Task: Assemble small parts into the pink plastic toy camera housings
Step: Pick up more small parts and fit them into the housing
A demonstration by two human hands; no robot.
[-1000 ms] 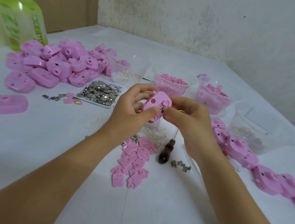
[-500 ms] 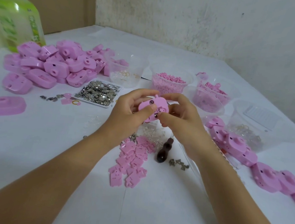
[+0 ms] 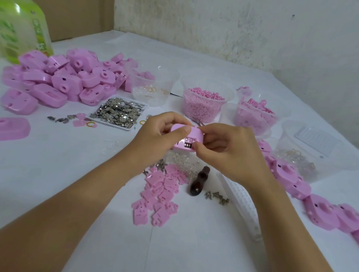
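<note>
left hand (image 3: 161,132): bare, slim fingers, thumbnail cut short and rounded | right hand (image 3: 226,152): bare, knuckles showing in a row, nails probably short too, blurred | left forearm (image 3: 73,192): bare up to the frame edge, slender, smooth | right forearm (image 3: 285,225): likewise bare, slender, uncovered to the frame edge

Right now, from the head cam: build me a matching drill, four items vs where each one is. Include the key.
Items:
1. held housing
2. dark-handled tool
3. silver metal parts
4. green bottle

Places:
A. far left, behind the housing pile
B. on the table nearer than the hands, right of the flat pink plates
C. gripped by the left hand and right hand
D. in a tray left of the hands, beside the housing pile

Pairs: 1-C, 2-B, 3-D, 4-A
</note>
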